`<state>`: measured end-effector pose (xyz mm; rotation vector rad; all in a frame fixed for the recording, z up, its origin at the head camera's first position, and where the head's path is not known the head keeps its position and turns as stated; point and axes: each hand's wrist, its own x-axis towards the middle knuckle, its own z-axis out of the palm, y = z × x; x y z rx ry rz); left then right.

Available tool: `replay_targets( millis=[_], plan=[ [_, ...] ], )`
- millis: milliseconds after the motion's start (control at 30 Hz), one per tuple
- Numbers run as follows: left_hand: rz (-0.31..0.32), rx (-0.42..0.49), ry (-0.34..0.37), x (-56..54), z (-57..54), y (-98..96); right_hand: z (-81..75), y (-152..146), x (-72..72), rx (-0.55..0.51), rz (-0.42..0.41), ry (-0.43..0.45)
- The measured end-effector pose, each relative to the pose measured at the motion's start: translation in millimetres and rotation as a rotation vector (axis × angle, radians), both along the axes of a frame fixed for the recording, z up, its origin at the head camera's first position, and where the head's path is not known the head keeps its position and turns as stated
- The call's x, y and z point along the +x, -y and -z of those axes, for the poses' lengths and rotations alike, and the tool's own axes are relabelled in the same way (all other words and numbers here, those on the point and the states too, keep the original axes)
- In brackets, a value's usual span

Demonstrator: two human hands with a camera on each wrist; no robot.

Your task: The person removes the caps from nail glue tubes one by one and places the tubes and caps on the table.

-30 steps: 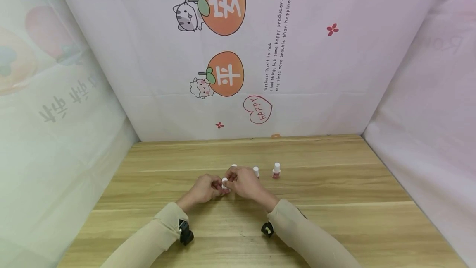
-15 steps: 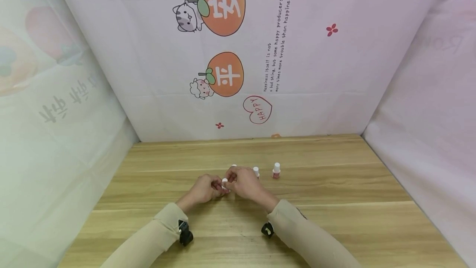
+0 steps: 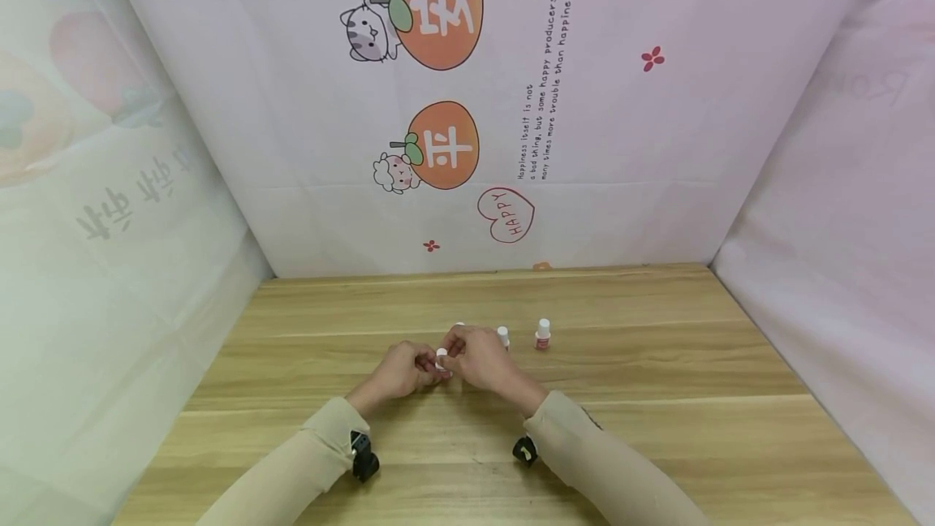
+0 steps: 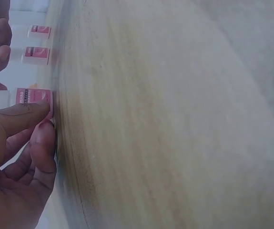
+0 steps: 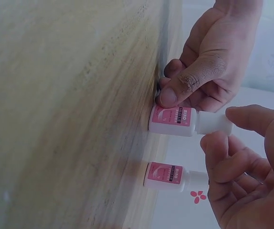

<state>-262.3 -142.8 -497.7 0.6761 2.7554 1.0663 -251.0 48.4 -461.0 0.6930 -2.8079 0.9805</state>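
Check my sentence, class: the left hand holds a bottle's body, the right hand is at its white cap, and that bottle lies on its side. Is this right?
Not quite: the bottle stands upright, as the head view shows. The left hand does hold its body, with the right hand at its white cap.
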Motion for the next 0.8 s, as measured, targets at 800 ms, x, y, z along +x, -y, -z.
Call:
replay_targets(
  millis=[800],
  plan=[
    [-0.008,-0.003,0.012,-0.9,0.1,-1.1,1.9,-0.1,-2.3,-0.008,-0.002,0.021]
  ],
)
